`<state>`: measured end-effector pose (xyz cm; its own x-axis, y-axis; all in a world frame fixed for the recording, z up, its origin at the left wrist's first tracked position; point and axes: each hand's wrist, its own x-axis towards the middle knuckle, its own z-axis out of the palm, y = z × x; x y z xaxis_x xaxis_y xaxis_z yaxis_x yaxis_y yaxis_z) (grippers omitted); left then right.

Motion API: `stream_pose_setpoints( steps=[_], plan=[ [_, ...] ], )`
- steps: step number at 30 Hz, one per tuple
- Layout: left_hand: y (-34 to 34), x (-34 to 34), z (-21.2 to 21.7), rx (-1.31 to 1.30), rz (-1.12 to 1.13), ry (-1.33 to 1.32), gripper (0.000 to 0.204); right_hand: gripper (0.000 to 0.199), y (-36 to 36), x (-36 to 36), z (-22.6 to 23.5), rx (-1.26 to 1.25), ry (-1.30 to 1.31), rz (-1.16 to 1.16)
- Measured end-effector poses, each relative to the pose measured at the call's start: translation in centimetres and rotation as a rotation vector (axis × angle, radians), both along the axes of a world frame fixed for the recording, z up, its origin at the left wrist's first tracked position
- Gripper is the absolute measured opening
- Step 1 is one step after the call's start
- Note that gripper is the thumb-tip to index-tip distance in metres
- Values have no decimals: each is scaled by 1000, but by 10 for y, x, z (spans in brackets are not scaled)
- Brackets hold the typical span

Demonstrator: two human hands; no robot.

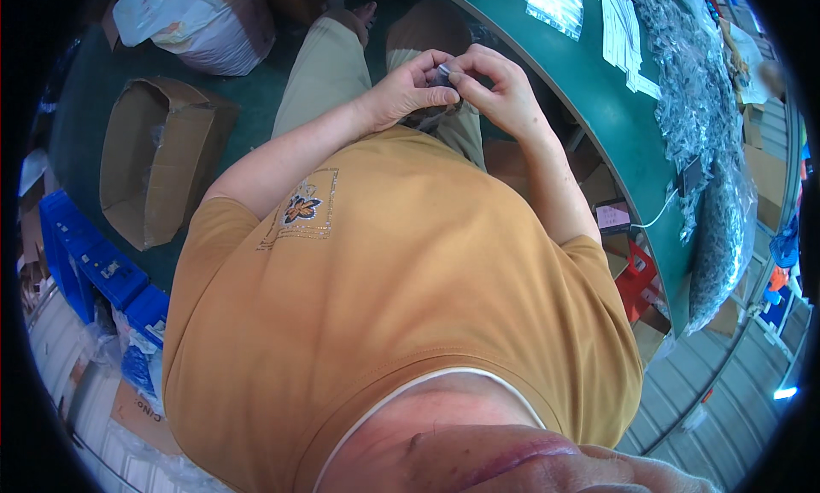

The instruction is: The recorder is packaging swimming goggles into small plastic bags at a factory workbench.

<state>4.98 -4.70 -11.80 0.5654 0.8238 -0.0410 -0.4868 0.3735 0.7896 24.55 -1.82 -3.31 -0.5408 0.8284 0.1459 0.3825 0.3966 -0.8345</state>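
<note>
A carton (158, 164) is lying open on the floor at the left. Over the lap, the left hand (410, 90) is pinching a small grey part (444, 73), steadying it, while the right hand (500, 87) is closing its fingertips on it, perhaps fitting something. Bagged pieces (692, 91) are heaping on the green table (589, 100).

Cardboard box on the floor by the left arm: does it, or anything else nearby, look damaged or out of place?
Yes. The cardboard box lies tipped on its side on the green floor, flaps splayed and walls creased. Otherwise nothing stands out: both hands, left hand and right hand, pinch a small grey part over the lap.
</note>
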Motion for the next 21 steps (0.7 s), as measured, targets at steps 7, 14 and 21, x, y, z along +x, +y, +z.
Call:
stream_pose_setpoints(
  steps=[7, 14, 21],
  plan=[
    [-1, 0, 3, 7, 23, 29, 53, 21, 16, -6, 10, -198, -188, 100],
    [1, 1, 2, 32, 55, -8, 53, 20, 16, -10, 14, -36, -128, 70],
    [4, -16, -7, -88, 187, -65, 53, 22, -4, 8, -6, -109, -123, -19]
  ],
)
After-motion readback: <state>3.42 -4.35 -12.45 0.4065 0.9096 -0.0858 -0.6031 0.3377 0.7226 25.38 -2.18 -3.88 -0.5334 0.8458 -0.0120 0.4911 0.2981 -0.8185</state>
